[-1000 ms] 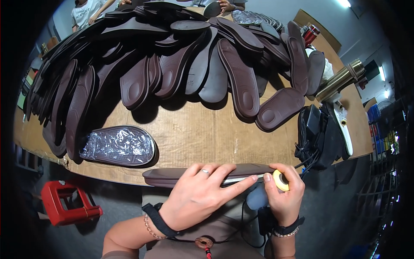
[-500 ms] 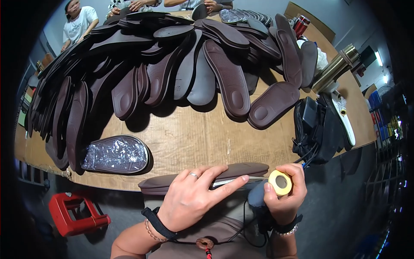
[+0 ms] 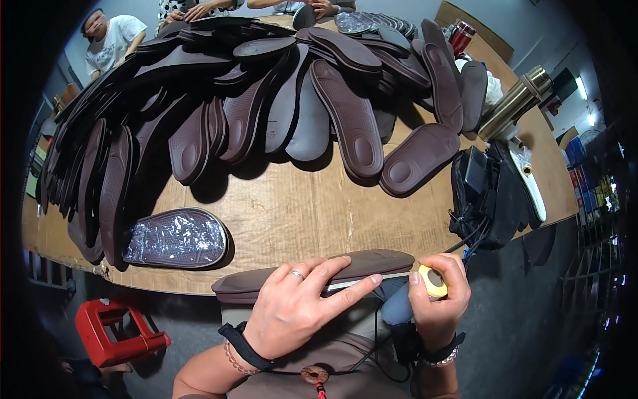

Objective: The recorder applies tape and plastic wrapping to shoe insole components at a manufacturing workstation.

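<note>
A stacked pair of brown insoles (image 3: 379, 258) lies at the near edge of the table, in front of my body. My left hand (image 3: 292, 306) grips the pair, fingers across its upper face and the thumb stretched along its near side. A shiny clear strip of tape (image 3: 345, 284) runs along that side under the thumb and reaches toward a roll of tape with a yellow core (image 3: 433, 282). My right hand (image 3: 444, 292) is closed round this roll, just right of the insoles' end. The underside of the insoles is hidden.
A large heap of brown and grey insoles (image 3: 345, 120) covers the far table. One film-wrapped insole (image 3: 176, 238) lies at left. On the right are a black bag (image 3: 475, 193), a metal flask (image 3: 515, 103) and a white tool (image 3: 531, 186). A red stool (image 3: 119, 332) stands below left.
The yellow-cored roll has tilted in my right hand and its hole shows less. My left hand keeps its place on the insoles. The camera view has shifted slightly.
</note>
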Tool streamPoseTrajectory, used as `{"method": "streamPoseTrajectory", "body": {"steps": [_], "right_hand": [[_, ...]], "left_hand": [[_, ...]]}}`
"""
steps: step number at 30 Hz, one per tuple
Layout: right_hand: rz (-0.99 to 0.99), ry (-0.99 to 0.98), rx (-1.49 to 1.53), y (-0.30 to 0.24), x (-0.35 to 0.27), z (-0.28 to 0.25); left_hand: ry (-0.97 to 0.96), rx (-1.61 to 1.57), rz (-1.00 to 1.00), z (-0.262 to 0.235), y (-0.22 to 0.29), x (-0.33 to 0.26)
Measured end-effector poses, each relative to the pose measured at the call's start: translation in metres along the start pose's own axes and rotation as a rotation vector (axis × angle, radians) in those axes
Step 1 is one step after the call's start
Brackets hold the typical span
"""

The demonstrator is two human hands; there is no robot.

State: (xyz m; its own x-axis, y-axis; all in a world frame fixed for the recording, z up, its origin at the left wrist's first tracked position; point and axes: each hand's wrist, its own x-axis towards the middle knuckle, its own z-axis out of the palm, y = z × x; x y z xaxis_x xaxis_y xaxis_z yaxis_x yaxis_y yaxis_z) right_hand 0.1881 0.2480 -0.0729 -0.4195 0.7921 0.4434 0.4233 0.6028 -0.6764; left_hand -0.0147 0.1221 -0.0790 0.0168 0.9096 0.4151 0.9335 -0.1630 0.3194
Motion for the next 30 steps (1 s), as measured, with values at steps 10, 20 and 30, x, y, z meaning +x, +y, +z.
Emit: {"method": "streamPoseTrajectory", "body": {"steps": [10,20,30], "right_hand": [[0.054,-0.019,0.003,0.003,0.0,0.002],[0.148,-0.058,0.048,0.008,0.001,0.002],[0.277,-0.245,0.34,0.014,0.018,-0.007]], "left_hand": [[-0.006,-0.015,-0.013,0.001,0.0,-0.001],[-0.045,-0.018,-0.026,-0.003,0.002,0.0],[0.0,-0.202,-0.013,-0.013,-0.01,0.006]]}}
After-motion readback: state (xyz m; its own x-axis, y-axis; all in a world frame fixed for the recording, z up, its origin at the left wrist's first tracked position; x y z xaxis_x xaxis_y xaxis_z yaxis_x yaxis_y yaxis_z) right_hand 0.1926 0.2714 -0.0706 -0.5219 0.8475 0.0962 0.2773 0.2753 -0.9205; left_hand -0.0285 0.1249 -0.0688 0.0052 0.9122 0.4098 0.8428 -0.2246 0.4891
